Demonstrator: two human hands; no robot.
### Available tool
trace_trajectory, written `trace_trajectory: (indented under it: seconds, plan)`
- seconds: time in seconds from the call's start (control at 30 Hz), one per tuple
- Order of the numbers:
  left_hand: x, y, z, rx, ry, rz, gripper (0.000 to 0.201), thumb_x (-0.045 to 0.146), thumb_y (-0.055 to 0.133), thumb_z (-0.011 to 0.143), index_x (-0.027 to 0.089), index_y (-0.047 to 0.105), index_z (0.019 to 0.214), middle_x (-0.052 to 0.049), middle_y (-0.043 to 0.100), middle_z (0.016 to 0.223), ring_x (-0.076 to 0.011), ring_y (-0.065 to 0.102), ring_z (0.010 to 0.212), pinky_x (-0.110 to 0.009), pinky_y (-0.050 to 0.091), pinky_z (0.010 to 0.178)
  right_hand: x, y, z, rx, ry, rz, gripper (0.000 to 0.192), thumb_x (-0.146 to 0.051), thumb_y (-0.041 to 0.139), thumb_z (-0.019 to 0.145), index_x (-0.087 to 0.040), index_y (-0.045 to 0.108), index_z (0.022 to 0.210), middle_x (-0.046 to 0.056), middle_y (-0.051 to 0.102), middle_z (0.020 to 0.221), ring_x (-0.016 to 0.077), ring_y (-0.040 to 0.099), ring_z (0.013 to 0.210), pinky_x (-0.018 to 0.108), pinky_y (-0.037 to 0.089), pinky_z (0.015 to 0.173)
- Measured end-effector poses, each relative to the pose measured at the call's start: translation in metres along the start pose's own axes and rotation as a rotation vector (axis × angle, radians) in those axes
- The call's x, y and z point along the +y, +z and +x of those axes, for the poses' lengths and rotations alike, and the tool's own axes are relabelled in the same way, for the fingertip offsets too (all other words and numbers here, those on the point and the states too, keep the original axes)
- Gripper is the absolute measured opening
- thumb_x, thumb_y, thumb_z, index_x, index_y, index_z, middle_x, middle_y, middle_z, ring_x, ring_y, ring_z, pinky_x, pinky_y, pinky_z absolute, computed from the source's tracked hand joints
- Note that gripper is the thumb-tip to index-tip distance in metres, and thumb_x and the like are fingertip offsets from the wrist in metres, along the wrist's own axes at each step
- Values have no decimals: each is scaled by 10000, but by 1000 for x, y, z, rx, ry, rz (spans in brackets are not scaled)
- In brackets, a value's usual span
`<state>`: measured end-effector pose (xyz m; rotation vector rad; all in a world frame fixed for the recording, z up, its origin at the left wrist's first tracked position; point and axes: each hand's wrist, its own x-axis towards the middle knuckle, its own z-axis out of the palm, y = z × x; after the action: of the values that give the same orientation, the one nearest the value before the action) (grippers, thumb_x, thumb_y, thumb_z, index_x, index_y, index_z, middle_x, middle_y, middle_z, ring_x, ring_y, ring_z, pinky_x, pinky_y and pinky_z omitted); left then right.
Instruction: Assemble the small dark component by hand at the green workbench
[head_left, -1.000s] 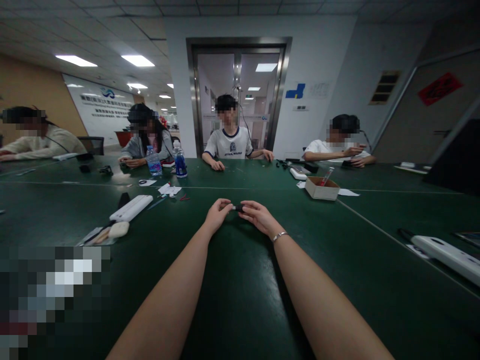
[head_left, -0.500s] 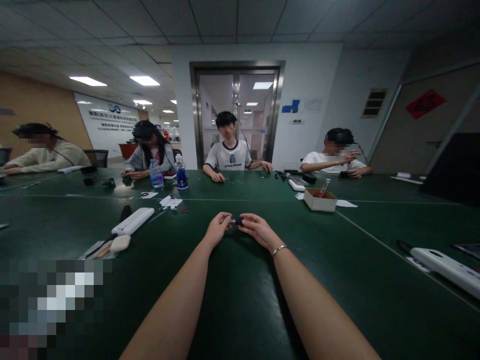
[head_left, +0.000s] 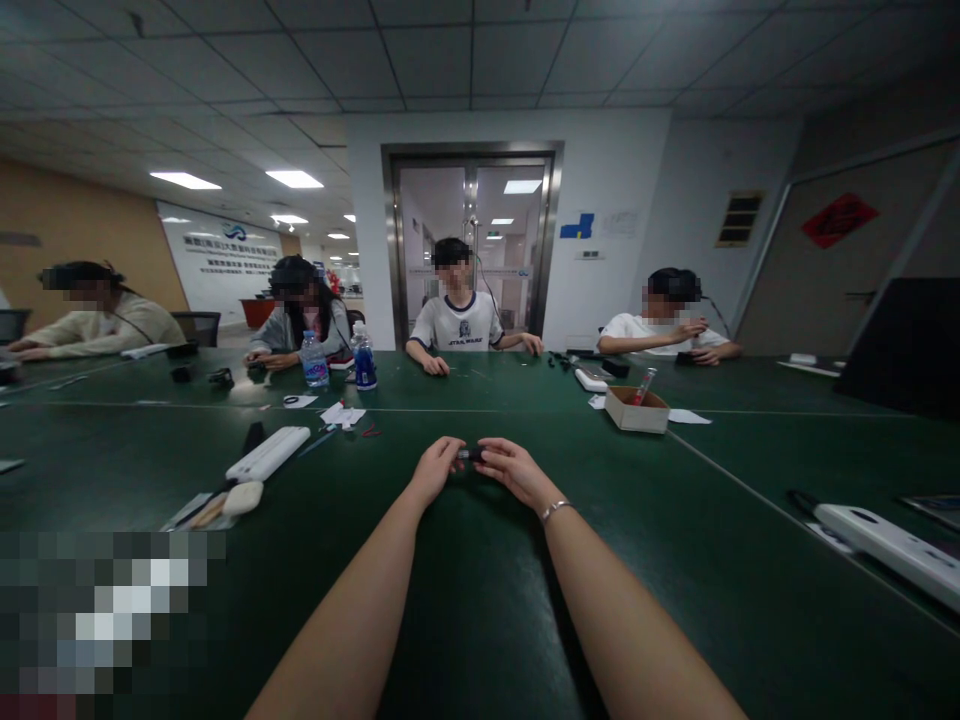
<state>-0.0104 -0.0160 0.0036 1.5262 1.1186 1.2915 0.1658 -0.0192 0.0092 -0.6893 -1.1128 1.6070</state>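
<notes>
Between my two hands is a small dark cylinder with a paler, silvery section toward its left end. It lies sideways, just above or on the green table; I cannot tell if it touches. My left hand pinches its left end with thumb and fingertips. On the other end, the fingers of my right hand are closed, covering part of it. A silver bracelet circles my right wrist. The cylinder's exact kind is too small to make out.
Left of my arms lie a white power strip and a pale rounded object. Ahead stand water bottles and a small open box. Another white power strip lies at right. Several people sit across the table, including one in a white T-shirt.
The whole view has shifted slightly downward in the picture as my head tilts. Both hands keep hold of the cylinder, with almost no movement of their own.
</notes>
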Motion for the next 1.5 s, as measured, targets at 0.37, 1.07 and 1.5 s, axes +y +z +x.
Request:
trace_trajectory:
  seconds: [0.37, 1.07, 1.5]
  plan:
    - [-4, -1, 0, -26, 64, 58, 279, 375, 481, 802, 157, 614, 915, 5, 566, 621, -130, 533, 597, -245, 396, 598, 2, -1, 2, -9, 4, -3, 290, -125, 772, 614, -158, 667, 882, 29, 597, 887, 162, 635, 848, 317, 539, 838]
    - [-5, -1, -2, 12, 101, 137, 277, 363, 509, 795, 184, 606, 983, -7, 589, 722, -133, 538, 669, -241, 403, 632, 2, 0, 4, -8, 19, -6, 275, -95, 741, 640, -153, 656, 896, 32, 631, 886, 164, 657, 810, 313, 545, 828]
    - [-4, 0, -1, 4, 86, 101, 250, 329, 529, 797, 168, 610, 970, -21, 605, 750, -132, 562, 699, -244, 429, 656, 2, -2, 4, -15, 20, -7, 266, -79, 723, 663, -144, 652, 912, 42, 627, 897, 159, 657, 815, 323, 536, 848]
